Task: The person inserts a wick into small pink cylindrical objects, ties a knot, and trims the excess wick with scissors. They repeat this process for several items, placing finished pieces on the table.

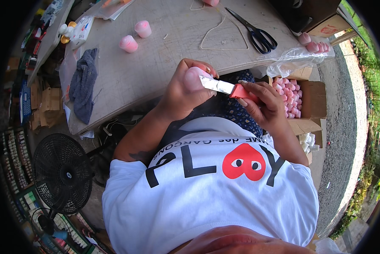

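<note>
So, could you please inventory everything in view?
Held piece: 1, pink, left hand
Knife: 1, red and silver, right hand
Loose pieces: 2, pink, table's left
Scissors: 1, dark, table's right
String loop: 1, cream, beside scissors
Cloth: 1, grey, left edge
Corner pieces: several, pink, right edge
Carton pieces: uncountable, pink, brown carton, right
Fan: 1, black, lower left
Table: 1, greyish, ahead
Shirt: 1, white, torso
Clutter: uncountable, mixed, around edges
Left hand and right hand: 2, bare, centre

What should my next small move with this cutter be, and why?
Probably one short, light stroke along the pink piece: the left grip holds it, the right grip holds the red-handled cutter, and its blade appears to meet the piece.
</note>
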`<state>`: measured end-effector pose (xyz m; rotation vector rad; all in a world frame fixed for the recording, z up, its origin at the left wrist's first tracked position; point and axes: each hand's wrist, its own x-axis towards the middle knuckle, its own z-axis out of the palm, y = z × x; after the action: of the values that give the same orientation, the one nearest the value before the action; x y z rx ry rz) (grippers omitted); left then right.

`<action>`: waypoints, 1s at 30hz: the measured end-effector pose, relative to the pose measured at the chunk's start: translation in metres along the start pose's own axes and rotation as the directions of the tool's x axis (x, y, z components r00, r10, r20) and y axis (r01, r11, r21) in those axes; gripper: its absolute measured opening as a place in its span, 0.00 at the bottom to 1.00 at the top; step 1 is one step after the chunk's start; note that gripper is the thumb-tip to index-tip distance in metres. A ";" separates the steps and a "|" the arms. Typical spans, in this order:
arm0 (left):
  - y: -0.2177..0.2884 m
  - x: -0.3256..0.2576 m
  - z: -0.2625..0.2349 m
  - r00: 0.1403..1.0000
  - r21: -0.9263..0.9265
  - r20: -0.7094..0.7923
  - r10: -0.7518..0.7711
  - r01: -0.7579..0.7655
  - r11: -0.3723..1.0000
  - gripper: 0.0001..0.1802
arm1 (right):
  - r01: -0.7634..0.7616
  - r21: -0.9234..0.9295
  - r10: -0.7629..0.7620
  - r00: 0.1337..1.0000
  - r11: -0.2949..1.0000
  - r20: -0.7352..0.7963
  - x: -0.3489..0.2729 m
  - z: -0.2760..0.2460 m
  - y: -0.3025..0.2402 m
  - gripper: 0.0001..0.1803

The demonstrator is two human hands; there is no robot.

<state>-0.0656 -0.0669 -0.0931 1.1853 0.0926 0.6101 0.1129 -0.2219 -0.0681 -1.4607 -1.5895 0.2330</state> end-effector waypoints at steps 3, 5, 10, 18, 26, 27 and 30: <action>0.002 0.000 0.003 1.000 0.035 0.005 -0.005 0.005 0.999 0.24 | -0.006 -0.022 0.005 1.000 1.000 -0.016 0.001 -0.002 0.000 0.21; 0.002 0.000 0.003 0.999 0.026 0.001 -0.037 0.037 0.999 0.24 | -0.016 -0.038 0.014 0.998 0.999 -0.058 -0.001 -0.003 0.003 0.21; -0.001 0.001 -0.003 0.999 0.016 0.018 -0.036 0.035 0.999 0.24 | 0.033 -0.018 -0.033 0.999 0.999 0.007 0.001 -0.007 0.000 0.21; 0.001 0.000 -0.001 0.998 0.008 0.047 -0.031 0.031 0.999 0.24 | 0.039 -0.007 -0.039 0.999 0.999 0.024 0.002 -0.007 0.000 0.21; 0.003 -0.003 0.001 0.998 0.164 0.040 -0.046 0.039 0.986 0.22 | 0.055 -0.138 -0.064 0.996 0.989 -0.057 0.003 -0.006 0.001 0.20; 0.003 -0.004 0.002 0.998 0.228 0.036 -0.042 0.033 0.973 0.22 | 0.024 -0.135 -0.032 0.998 0.991 -0.060 0.003 -0.007 0.001 0.20; 0.003 -0.003 0.001 1.000 0.214 -0.006 -0.024 0.025 0.976 0.22 | -0.028 -0.100 0.023 0.998 0.995 -0.054 0.003 -0.015 0.000 0.18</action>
<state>-0.0690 -0.0681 -0.0911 1.3900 0.1799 0.5911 0.1242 -0.2256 -0.0581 -1.5525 -1.5602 0.1292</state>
